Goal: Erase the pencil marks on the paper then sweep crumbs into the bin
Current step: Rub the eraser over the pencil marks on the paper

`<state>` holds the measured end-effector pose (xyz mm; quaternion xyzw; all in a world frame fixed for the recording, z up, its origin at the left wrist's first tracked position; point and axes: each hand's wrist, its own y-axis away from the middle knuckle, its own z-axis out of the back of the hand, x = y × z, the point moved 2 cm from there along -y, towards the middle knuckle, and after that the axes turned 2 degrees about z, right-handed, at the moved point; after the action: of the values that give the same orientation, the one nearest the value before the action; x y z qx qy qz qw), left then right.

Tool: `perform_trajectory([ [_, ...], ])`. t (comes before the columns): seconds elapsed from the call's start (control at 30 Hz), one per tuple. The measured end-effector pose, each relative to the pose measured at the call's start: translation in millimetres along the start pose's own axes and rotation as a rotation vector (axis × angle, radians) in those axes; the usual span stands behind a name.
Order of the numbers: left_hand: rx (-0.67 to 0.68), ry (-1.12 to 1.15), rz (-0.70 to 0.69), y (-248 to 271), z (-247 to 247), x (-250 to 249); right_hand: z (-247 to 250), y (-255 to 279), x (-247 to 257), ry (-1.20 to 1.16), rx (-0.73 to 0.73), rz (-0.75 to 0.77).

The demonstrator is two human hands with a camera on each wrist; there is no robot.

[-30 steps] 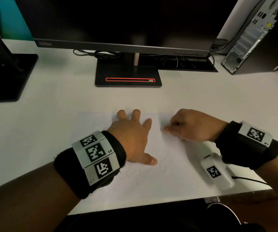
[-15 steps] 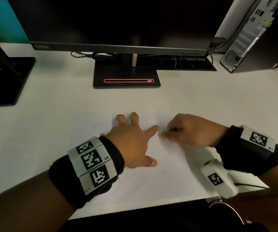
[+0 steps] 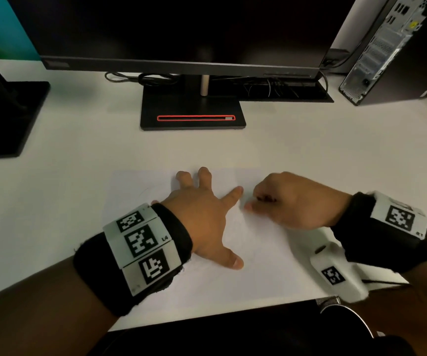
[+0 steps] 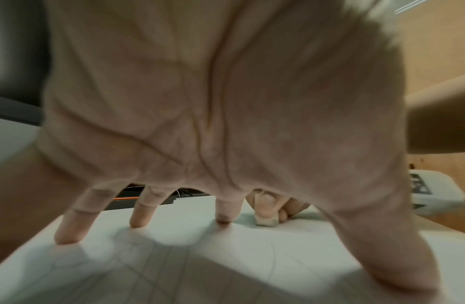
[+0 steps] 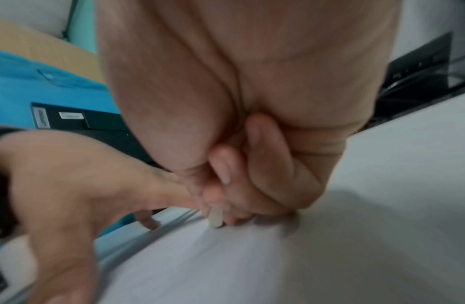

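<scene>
A white sheet of paper [image 3: 258, 265] with faint pencil lines lies on the white desk near its front edge. My left hand [image 3: 207, 214] presses flat on the paper with fingers spread, holding it still. My right hand [image 3: 284, 201] pinches a small whitish eraser [image 4: 266, 221] between thumb and fingers, its tip on the paper just right of my left index finger. The eraser [image 5: 215, 219] also shows in the right wrist view, touching the sheet. Pencil lines [image 4: 158, 265] run under my left palm. No bin is in view.
A monitor on a black stand [image 3: 193, 114] stands behind the paper. A computer tower [image 3: 387, 47] is at the back right and a second black stand [image 3: 7, 116] at the left. The desk's front edge [image 3: 233, 312] is close below the paper.
My right hand with the eraser has shifted slightly back and forth beside the left index finger. My left hand stays pressed on the paper.
</scene>
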<state>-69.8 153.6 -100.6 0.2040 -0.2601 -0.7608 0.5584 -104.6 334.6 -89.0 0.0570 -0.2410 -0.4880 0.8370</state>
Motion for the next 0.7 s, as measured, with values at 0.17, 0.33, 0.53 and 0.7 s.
perform_trajectory([
  [0.17, 0.004, -0.006, 0.002, 0, 0, 0, 7, 0, -6, -0.031, -0.018, -0.057],
  [0.33, 0.006, -0.009, 0.003, 1, 2, 0, -1, 4, 1, -0.029, 0.037, -0.010],
  [0.53, -0.002, -0.002, -0.006, 2, 1, 1, -4, 8, 8, -0.008, 0.056, 0.013],
  [0.7, -0.009, -0.028, -0.005, 3, 2, 0, 7, 5, -2, -0.043, 0.010, -0.047],
])
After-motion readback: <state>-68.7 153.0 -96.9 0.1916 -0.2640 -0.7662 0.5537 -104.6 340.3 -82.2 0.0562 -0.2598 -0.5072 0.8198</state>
